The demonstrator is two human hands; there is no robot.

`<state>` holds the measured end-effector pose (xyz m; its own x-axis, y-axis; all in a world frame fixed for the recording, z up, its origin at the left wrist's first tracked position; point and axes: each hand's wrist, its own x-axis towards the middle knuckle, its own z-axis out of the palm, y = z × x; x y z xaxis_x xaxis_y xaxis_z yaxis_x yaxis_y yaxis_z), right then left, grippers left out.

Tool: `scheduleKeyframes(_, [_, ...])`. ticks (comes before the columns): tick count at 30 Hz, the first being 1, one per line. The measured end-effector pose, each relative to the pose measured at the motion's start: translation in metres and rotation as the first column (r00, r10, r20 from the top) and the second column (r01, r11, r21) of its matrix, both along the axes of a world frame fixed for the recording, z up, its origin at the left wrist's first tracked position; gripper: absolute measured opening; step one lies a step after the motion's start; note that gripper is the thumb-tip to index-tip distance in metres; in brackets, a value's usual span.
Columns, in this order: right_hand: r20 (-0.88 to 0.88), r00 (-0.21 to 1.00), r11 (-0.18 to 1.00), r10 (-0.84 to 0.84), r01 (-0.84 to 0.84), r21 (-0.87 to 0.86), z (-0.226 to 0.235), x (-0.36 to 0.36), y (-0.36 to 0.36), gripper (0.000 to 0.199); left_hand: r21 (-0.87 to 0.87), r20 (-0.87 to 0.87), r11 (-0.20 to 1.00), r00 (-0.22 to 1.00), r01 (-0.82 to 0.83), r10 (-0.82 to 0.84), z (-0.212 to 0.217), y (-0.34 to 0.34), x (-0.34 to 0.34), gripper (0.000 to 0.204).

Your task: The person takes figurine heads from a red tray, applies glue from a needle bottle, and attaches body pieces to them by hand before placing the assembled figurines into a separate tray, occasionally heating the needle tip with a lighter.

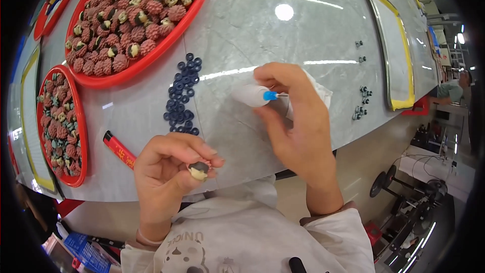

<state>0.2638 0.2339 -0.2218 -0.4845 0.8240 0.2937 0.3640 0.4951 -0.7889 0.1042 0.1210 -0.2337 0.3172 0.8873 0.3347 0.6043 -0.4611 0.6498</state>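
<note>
My left hand (164, 172) pinches a small moulded piece (198, 170), pink, dark and cream in colour, between thumb and fingers above the table's near edge. Farther right, my right hand (300, 116) has its thumb and fingers around a white squeeze bottle (248, 96). That bottle lies tilted sideways, its blue collar and thin metal needle pointing toward my palm. A crumpled white tissue (323, 95) sits partly hidden behind the right hand. Beyond the left hand, several dark blue rings (182, 91) form a loose column. A red marker (118, 149) with a black end touches the left hand's outline.
A large red tray (194, 17) of pink pieces stands at the back left, with a smaller red tray (81, 136) nearer. Several small dark studs (361, 103) lie on the right. Past them is a yellow-edged frame (404, 104). The grey table (242, 40) ends close to my body.
</note>
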Motion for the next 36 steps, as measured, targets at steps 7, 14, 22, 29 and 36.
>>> scheduleKeyframes(7, [0.195, 0.720, 0.744, -0.666, 0.620, 0.249, 0.022, 0.104, 0.066, 0.021, 0.006, 0.028, 1.000, 0.999, 0.018, -0.018, 0.002, 0.002, 0.003, 0.015])
scheduleKeyframes(14, [0.218, 0.821, 0.846, -0.527, 0.532, 0.043, 0.026, 0.084, 0.059, 0.021, -0.029, -0.011, 0.997, 0.998, -0.065, 0.064, 0.006, 0.003, 0.003, 0.016])
scheduleKeyframes(22, [-0.437, 0.898, 0.904, 0.061, -0.235, -0.357, 0.033, 0.048, -0.017, 0.021, -0.106, -0.139, 0.968, 0.967, -0.228, 0.213, 0.000, 0.004, -0.003, 0.016])
scheduleKeyframes(29, [-0.544, 0.831, 0.775, 0.112, -0.416, -0.476, 0.025, 0.019, -0.045, 0.020, -0.117, -0.116, 0.969, 0.972, -0.218, 0.204, 0.005, -0.006, -0.002, 0.016])
scheduleKeyframes(36, [-0.385, 0.843, 0.884, 0.376, -0.451, -0.123, 0.026, -0.001, -0.047, 0.025, -0.131, -0.062, 0.973, 0.981, -0.191, 0.184, -0.001, -0.021, 0.001, 0.016])
